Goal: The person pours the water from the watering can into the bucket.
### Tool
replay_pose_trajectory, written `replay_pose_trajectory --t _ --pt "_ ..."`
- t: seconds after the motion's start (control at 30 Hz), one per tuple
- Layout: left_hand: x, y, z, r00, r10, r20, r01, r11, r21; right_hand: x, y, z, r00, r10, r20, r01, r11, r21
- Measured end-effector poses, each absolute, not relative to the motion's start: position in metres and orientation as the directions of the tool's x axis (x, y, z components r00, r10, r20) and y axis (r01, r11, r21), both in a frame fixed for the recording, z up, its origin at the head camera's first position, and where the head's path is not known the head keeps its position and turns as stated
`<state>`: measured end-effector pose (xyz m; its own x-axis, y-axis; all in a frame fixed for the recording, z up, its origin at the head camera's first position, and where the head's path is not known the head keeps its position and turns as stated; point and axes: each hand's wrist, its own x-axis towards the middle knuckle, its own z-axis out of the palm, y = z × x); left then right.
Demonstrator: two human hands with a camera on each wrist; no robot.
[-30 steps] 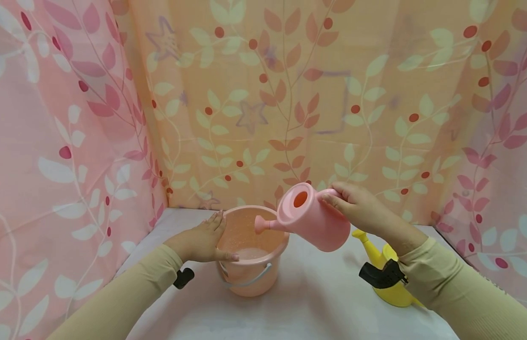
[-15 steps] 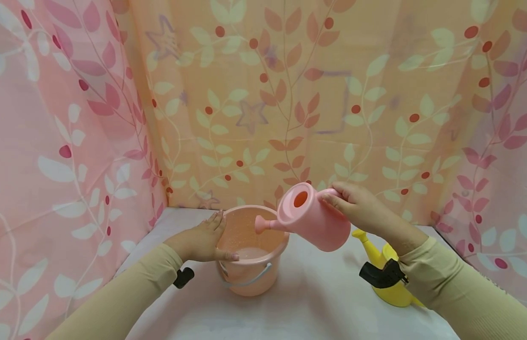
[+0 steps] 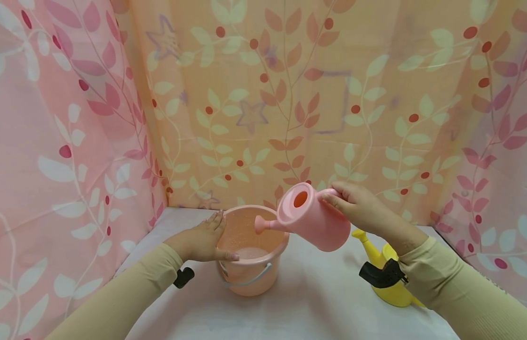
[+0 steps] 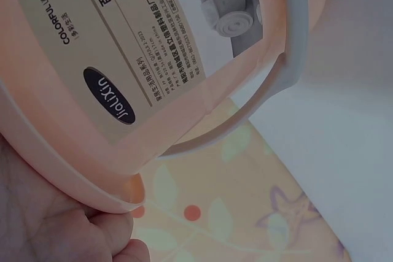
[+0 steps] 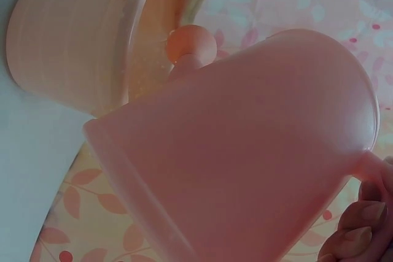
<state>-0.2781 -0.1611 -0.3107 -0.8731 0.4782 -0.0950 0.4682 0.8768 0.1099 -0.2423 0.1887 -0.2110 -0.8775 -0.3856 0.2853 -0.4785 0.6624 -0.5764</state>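
Note:
In the head view my right hand [image 3: 354, 203] grips the handle of a pink watering can [image 3: 318, 226], held up off the table. The can is tilted, its spout reaching over the rim of a peach bucket [image 3: 250, 278]. Inside the bucket, drops cling to the wall and clear liquid shows low down. My left hand [image 3: 199, 241] rests on the bucket's left rim, fingers straight and thumb along the front edge. The left wrist view shows the bucket's label [image 4: 116, 47] and grey handle [image 4: 295, 41]. In the right wrist view, the spout's round head [image 5: 191, 46] overlaps the bucket's opening.
A yellow watering can [image 3: 391, 293] stands on the white table [image 3: 297, 311], partly hidden by my right forearm and a black wrist camera [image 3: 384, 274]. Leaf-patterned curtains [image 3: 246, 151] close off the back and both sides.

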Motion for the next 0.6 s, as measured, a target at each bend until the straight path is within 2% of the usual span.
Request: replay_pose_trajectory --t 0.6 --pt "-0.2793 -0.162 -0.3123 -0.876 0.473 -0.097 0.464 0.88 0.106 -0.2422 0.189 -0.2113 -0.873 -0.39 0.294 -0.488 0.659 -0.572"
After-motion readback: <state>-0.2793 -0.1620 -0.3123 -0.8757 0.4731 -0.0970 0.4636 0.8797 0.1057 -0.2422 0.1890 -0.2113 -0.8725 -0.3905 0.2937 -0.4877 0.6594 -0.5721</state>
